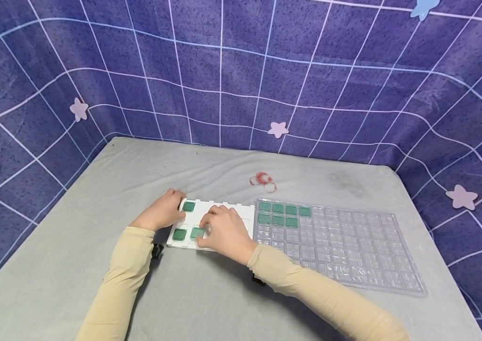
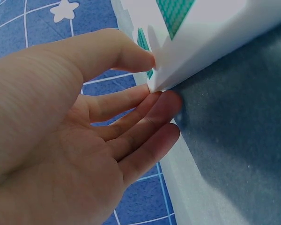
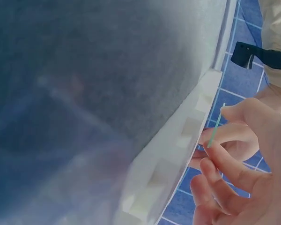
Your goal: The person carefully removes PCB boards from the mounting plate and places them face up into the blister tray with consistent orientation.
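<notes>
A white tray (image 1: 198, 213) lies flat on the cloth, and my left hand (image 1: 165, 210) grips its left end. In the left wrist view the thumb (image 2: 140, 58) presses on the tray's upper side while the fingers (image 2: 164, 105) sit at its lower edge. Over the tray, my right hand (image 1: 228, 230) pinches a small green perforated circuit board (image 1: 196, 232) between thumb and fingers. That board shows edge-on in the right wrist view as a thin green line. Two more boards rest on the tray: one at the upper left (image 1: 188, 206), another at the lower left (image 1: 179, 235).
Right beside the white tray lies a large clear plastic compartment tray (image 1: 364, 246). Several green boards (image 1: 278, 208) fill cells at its upper left. Red ring marks (image 1: 262, 178) stain the grey cloth (image 1: 181, 293) behind. A purple grid curtain (image 1: 241, 71) surrounds the table.
</notes>
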The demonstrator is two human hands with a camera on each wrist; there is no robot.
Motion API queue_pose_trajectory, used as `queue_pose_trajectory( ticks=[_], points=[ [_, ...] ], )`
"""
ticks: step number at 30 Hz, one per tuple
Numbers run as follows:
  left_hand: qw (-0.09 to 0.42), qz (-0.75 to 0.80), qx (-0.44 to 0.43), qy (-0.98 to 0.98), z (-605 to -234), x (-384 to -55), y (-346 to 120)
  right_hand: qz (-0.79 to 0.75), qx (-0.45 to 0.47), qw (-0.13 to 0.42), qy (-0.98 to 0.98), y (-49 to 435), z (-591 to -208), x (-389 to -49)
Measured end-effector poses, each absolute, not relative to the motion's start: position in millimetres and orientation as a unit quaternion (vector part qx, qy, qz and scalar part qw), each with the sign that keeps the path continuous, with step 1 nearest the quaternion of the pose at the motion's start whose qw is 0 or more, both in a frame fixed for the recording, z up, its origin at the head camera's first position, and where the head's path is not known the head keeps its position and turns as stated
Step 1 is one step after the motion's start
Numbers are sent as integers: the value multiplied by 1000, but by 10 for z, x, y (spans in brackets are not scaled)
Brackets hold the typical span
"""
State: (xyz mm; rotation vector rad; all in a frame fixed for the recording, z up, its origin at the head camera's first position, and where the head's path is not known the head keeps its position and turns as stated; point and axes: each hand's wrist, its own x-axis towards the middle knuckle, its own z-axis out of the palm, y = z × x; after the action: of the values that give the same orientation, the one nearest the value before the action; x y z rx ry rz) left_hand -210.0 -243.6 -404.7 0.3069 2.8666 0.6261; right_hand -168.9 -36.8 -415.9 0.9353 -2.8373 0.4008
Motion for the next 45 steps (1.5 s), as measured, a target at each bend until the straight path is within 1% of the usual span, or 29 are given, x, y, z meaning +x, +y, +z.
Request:
queue_pose_trajectory(
  ticks=[7,21,31,40,45],
  points=[
    [100,205,102,968,-4049,-2092,-2443,143,304,51,-940,-327,-4134,-1692],
    [104,209,98,967,-4034,-2090,-2436,157,291,44,-943,-184,-4076,-1704],
    [91,210,104,968,-4050,-2089,-2434,198,282,25,-938,-23,-4029,-1739],
    [93,209,104,968,-4038,-2086,-2430,216,270,25,-938,150,-3941,-1758],
    [96,210,104,967,-4031,-2082,-2433,221,266,38,-938,280,-3906,-1772]
  ],
)
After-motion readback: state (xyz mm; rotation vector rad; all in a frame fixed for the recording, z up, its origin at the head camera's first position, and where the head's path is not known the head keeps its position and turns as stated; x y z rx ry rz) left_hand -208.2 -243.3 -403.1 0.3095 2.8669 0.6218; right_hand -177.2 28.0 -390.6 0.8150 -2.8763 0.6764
